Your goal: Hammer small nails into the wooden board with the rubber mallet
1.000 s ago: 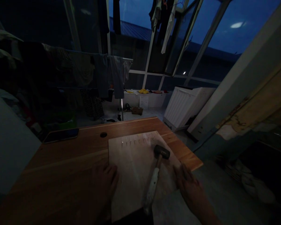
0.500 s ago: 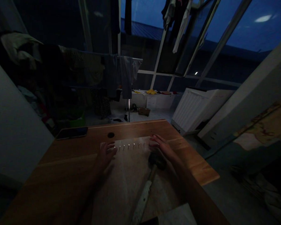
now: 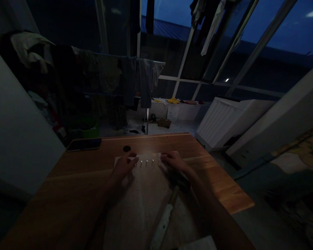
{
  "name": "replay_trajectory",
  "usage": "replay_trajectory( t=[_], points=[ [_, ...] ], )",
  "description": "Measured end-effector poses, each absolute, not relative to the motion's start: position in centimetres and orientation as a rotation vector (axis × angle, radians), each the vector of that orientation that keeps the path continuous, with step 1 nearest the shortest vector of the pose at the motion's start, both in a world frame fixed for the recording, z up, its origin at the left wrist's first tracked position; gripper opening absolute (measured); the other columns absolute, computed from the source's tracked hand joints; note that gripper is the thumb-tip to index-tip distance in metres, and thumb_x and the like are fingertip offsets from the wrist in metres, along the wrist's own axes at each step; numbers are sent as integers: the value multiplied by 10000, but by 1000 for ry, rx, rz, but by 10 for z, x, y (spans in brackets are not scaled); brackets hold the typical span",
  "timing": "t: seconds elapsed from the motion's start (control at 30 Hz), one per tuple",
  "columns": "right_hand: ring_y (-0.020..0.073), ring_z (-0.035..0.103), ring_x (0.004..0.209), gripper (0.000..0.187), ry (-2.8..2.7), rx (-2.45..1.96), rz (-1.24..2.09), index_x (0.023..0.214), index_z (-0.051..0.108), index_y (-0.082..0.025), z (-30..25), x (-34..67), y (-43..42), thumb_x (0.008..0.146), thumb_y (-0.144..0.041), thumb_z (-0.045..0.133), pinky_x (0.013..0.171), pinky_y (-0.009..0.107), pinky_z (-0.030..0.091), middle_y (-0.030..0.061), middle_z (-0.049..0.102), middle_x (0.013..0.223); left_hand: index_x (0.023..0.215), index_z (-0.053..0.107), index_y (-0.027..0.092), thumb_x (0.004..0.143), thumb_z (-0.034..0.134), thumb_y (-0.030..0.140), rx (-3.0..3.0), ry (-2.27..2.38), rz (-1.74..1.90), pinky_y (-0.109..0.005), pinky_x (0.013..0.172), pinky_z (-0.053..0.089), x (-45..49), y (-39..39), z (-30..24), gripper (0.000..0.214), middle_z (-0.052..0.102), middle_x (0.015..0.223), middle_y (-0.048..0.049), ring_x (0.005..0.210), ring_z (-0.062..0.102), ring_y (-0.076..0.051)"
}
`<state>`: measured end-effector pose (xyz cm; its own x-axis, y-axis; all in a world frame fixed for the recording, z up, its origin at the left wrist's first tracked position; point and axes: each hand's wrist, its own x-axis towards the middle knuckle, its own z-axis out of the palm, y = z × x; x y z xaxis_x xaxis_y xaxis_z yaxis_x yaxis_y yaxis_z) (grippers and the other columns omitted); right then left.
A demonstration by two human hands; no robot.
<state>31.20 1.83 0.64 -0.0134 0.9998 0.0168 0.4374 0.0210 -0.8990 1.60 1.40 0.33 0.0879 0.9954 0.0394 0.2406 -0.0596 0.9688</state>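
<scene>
A wooden board (image 3: 143, 205) lies on the table, with a row of several upright nails (image 3: 146, 163) along its far part. At the left end of the row is my left hand (image 3: 123, 166), its thumb and forefinger curved and apart beside a nail. My right hand (image 3: 174, 161) hovers over the right end, fingers loosely bent close to another nail; whether they touch it I cannot tell. Under my right wrist lies a hammer, its dark head (image 3: 181, 181) partly shadowed and its worn pale handle (image 3: 161, 225) pointing towards me.
A phone (image 3: 85, 144) rests at the table's far left corner. Near the far edge is a dark round spot (image 3: 126, 148). A pale flat piece (image 3: 199, 243) shows at the bottom. Beyond the table (image 3: 219, 187) are hanging clothes (image 3: 145, 83) and a white ribbed unit (image 3: 216, 121).
Both hands have moved inward along the nail row, so fewer nails show between them. My head view has shifted slightly to the left.
</scene>
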Motion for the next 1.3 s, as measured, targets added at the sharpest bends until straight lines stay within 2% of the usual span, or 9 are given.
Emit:
replay_trajectory(
  t=[0.2,0.27,0.4,0.47,0.63,0.8,1.03,1.17,1.3],
  points=[
    [165,688,689,481,-1684,-1598,809,1212,698,-102,14,302,21,1010,-470,466,653,252,520,79,760,825,885,634,185,716,663,593,1349,1310,1044,-282,591,492,26,14,-2,442,682,665,-25,600,634,-174],
    [171,698,719,398,-1775,-1614,774,1225,705,-126,17,296,19,949,-397,608,666,247,515,72,773,856,912,642,191,744,645,558,1419,1327,1086,-284,602,496,26,12,4,404,689,687,-18,608,638,-174],
    [189,715,757,121,-1973,-1634,705,910,786,-165,28,281,11,814,-149,715,708,246,503,68,797,835,908,687,188,713,685,362,1679,1331,1000,-296,671,523,33,8,11,261,746,805,-45,691,675,-188],
    [199,728,827,169,-2027,-1641,633,863,789,-176,37,276,9,815,-78,661,766,251,501,85,810,891,867,704,181,711,658,278,1766,1329,956,-306,699,528,38,8,10,189,752,799,-52,713,685,-198],
    [212,746,917,321,-2156,-1608,519,1126,781,-174,44,266,6,875,-90,599,834,266,509,114,813,1005,862,732,189,783,657,308,1805,1310,1037,-339,774,556,38,11,9,161,771,825,-71,779,719,-229],
    [232,746,934,266,-2287,-1553,500,937,813,-152,35,250,9,858,-55,578,850,280,511,126,817,997,886,747,184,781,626,239,1944,1222,914,-330,771,541,49,12,2,170,777,846,-68,798,712,-225],
    [208,744,880,275,-2242,-1550,497,965,801,-147,46,264,-4,867,-49,562,813,265,511,111,818,984,1026,752,174,858,604,230,2034,1280,936,-328,814,544,34,17,7,231,769,901,-79,828,706,-218],
    [222,752,944,279,-2212,-1531,518,988,804,-154,45,268,-14,871,-66,567,869,283,520,105,819,1033,1037,752,216,862,542,98,2377,1221,637,-338,895,531,9,23,18,298,760,1051,-101,967,706,-238],
    [231,755,933,267,-2203,-1516,533,982,807,-150,44,268,-21,894,-90,562,861,291,528,112,817,1020,882,726,228,802,552,13,2680,1040,280,-326,857,523,10,28,20,288,741,964,-99,945,689,-248]
  ],
)
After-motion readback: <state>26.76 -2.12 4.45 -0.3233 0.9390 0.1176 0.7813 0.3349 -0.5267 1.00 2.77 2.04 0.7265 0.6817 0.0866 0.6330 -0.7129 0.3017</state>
